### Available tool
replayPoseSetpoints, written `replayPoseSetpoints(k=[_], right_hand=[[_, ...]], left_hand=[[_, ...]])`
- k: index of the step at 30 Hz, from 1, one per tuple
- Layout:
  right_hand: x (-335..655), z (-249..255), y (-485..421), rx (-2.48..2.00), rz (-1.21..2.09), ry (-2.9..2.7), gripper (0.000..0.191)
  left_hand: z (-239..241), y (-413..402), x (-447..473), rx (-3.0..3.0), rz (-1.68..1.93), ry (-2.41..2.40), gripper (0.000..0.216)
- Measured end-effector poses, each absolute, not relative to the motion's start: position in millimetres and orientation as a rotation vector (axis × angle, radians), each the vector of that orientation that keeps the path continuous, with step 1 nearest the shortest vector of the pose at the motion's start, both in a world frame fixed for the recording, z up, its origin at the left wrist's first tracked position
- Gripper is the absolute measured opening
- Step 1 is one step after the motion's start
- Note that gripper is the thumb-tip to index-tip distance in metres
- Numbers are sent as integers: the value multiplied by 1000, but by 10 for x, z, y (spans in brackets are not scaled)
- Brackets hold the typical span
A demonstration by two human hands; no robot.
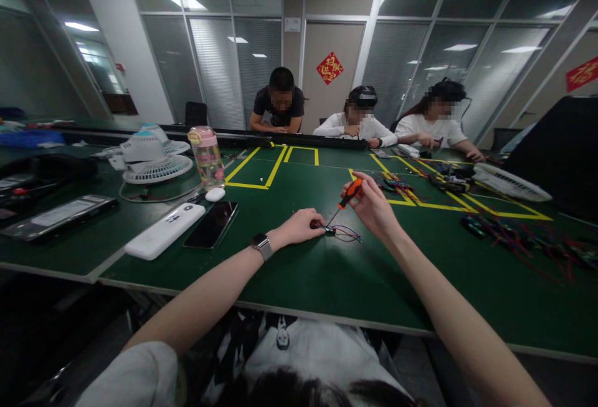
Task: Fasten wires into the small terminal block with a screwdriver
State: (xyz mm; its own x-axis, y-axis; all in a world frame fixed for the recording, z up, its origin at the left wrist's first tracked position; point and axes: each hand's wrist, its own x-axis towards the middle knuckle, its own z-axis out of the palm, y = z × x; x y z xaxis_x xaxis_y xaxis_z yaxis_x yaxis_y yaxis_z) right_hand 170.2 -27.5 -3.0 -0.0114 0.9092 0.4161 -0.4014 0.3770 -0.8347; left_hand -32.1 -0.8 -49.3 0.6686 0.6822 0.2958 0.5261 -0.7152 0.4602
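My right hand (pixel 371 204) is closed around a small screwdriver (pixel 349 194) with an orange and black handle, its tip pointing down and left at a small black part (pixel 329 230) on the green table (pixel 299 270). My left hand (pixel 301 225), with a watch on its wrist, is curled and pinches that part against the table. Thin red and blue wires (pixel 348 234) loop out to the right of the part.
A dark phone (pixel 212 224) and a white power bank (pixel 164 230) lie at left, with a pink-lidded bottle (pixel 206 158), a white fan (pixel 152 156) and a tablet (pixel 60 214). Loose wire bundles (pixel 523 239) lie at right. Three people sit across the table.
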Motion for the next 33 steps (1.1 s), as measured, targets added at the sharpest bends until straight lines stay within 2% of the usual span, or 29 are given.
replayPoseSetpoints(k=[7,14,25,33], right_hand=[[1698,-46,-265,-580,1090,-1160,18],[1707,-10,-291,-559,1178,-1154,28],[1713,-27,-282,-572,1110,-1163,18],[1701,-3,-299,-549,1175,-1147,23]], left_hand=[[-476,-23,-328,2542,643,954,16],[-455,-45,-332,2550,649,938,15],[-509,-6,-322,2526,699,928,15],[-504,-7,-328,2489,715,875,11]])
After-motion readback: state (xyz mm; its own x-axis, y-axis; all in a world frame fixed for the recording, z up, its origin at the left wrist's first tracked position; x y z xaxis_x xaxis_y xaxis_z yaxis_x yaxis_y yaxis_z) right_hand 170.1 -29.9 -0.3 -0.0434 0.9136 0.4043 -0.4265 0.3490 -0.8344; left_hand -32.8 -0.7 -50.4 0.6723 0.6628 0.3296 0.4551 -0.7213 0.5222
